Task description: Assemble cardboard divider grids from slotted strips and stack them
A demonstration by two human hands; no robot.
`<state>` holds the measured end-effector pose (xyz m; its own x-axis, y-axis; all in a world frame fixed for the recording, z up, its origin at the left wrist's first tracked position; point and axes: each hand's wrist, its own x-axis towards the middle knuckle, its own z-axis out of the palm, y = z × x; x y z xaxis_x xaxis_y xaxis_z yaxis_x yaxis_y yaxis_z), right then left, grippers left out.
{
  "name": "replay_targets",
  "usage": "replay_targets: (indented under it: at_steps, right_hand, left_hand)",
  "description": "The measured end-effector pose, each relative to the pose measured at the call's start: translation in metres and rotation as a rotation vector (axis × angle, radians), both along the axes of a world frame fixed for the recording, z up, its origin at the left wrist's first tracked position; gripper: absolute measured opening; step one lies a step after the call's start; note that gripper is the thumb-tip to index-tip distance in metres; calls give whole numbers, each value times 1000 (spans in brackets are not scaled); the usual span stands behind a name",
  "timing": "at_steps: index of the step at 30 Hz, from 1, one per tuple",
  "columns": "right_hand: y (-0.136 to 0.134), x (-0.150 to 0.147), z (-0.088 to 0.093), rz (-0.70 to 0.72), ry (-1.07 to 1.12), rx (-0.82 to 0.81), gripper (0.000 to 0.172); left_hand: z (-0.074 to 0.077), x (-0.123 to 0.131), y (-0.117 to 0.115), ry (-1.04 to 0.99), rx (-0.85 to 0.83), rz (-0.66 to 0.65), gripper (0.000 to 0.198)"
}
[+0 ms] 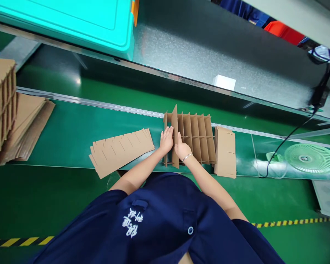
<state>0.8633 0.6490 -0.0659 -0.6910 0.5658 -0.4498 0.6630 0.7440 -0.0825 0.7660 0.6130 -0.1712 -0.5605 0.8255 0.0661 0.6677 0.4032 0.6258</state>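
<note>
On our green bench (71,123), the cardboard grid (195,128) reaches from near the back edge to the front edge. Left of it, our fanned slotted sheets (123,151) overhang the front edge; a smaller stack of cardboard strips (226,156) lies just right of the grid, by that same edge. An upright cardboard panel (175,123) rises above the grid's left part. Our left hand (166,141) rests flat against its left side, fingers extended; our right hand (183,149) touches its right, and we cannot tell how far those fingers close.
</note>
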Motion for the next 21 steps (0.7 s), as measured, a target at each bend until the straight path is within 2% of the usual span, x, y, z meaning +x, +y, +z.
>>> replay_targets:
  at_steps: [8, 17, 21]
  right_hand:
    - [13, 8, 3, -40, -93, 31, 74]
    - [2, -3, 5, -12, -54, -52, 70]
    - [5, -2, 8, -17, -82, -19, 70]
  left_hand:
    - [2, -1, 0, 24, -10, -12, 62]
    - [3, 0, 0, 3, -27, -7, 58]
    - [3, 0, 0, -5, -24, -6, 56]
